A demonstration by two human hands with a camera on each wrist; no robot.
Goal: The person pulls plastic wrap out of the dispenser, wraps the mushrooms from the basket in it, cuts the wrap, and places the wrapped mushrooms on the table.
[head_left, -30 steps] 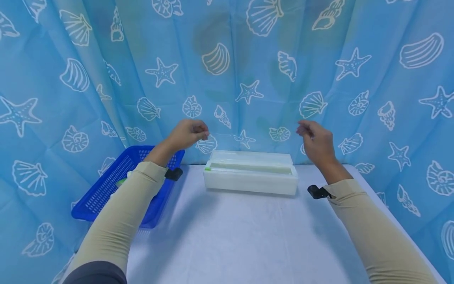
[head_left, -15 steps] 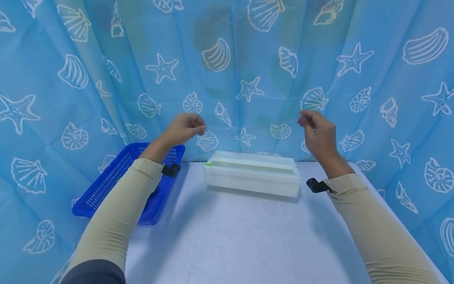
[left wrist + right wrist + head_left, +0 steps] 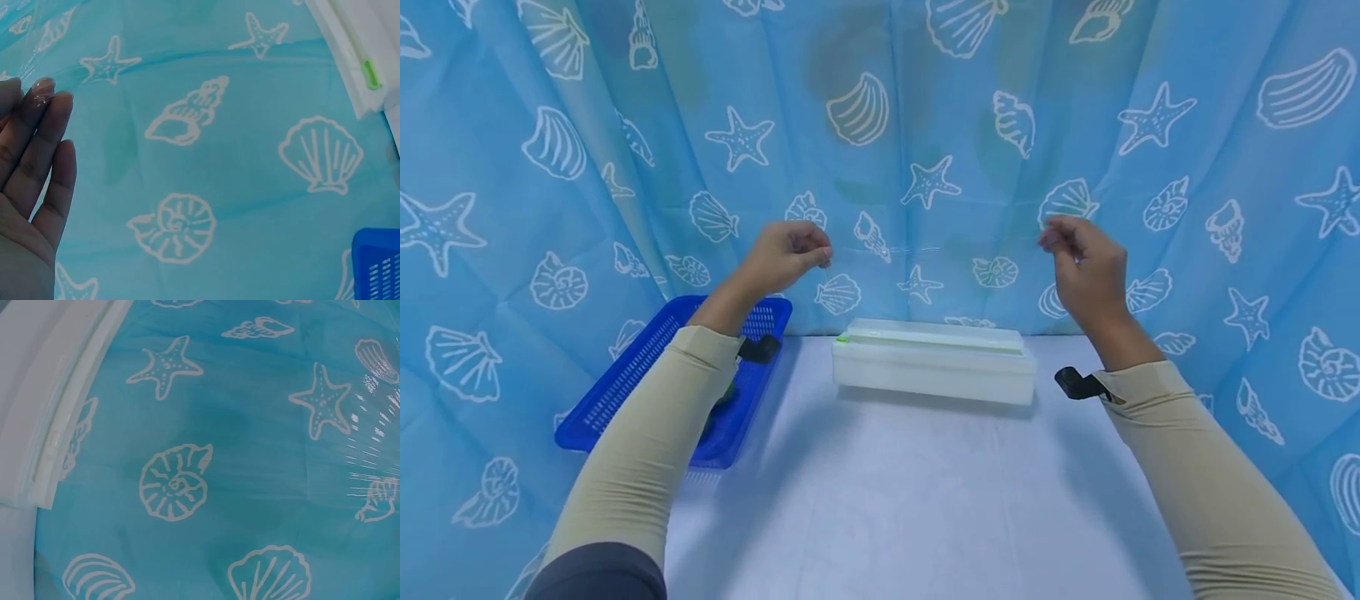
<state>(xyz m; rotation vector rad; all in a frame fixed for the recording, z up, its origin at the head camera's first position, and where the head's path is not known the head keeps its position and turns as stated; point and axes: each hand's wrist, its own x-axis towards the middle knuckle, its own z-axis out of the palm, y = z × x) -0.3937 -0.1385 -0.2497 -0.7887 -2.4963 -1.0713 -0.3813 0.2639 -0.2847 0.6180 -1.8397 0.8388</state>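
Observation:
A sheet of clear plastic wrap (image 3: 917, 249) is stretched in the air between both hands; its faint top edge and glints show in the head view. My left hand (image 3: 786, 257) pinches its left end between thumb and fingers, and in the left wrist view the film (image 3: 31, 59) creases at the fingertips. At the other end, my right hand (image 3: 1088, 271) pinches the wrap. The right wrist view catches shiny streaks of film (image 3: 373, 425), with the hand itself out of frame. Below and beyond the hands lies a long white wrap dispenser box (image 3: 932, 372) with a green slider (image 3: 843, 339).
On the left of the white-covered table (image 3: 887, 492) stands a blue perforated basket (image 3: 625, 371), partly hidden by the left forearm. A green item (image 3: 727, 395) lies inside it. A blue curtain (image 3: 865, 183) with shell prints hangs close behind the table.
Both hands have risen a little with the wrap stretched between them. The dispenser box has tilted and shifted slightly.

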